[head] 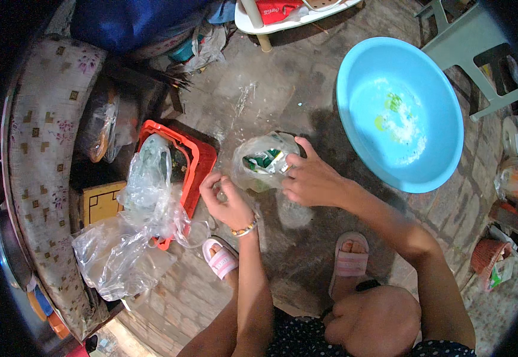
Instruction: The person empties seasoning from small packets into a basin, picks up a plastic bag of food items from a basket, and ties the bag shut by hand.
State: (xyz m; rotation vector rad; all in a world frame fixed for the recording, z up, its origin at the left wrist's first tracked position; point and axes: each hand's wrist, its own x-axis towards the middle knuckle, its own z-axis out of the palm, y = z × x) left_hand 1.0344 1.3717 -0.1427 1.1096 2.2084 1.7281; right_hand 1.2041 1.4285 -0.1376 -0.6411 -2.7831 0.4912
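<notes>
A clear plastic bag [259, 180] with green and white packets [265, 161] inside stands open-mouthed on the floor before me. My right hand [312, 174] is at the bag's right rim, with its fingers on the plastic and the packet edge. Just left of the bag is my left hand [227, 201], its thumb and fingertips curled close together; whether it pinches anything is not plain. A light-blue plastic basin [352, 111] lies to the right with white powder [404, 129] and green bits in it.
At the left an orange-red plastic basket [205, 156] stands under crumpled clear plastic bags [147, 178]. A grey-green plastic stool [464, 44] stands behind the basin. A white rack [286, 29] is at the top. My slippered feet flank the floor below my hands.
</notes>
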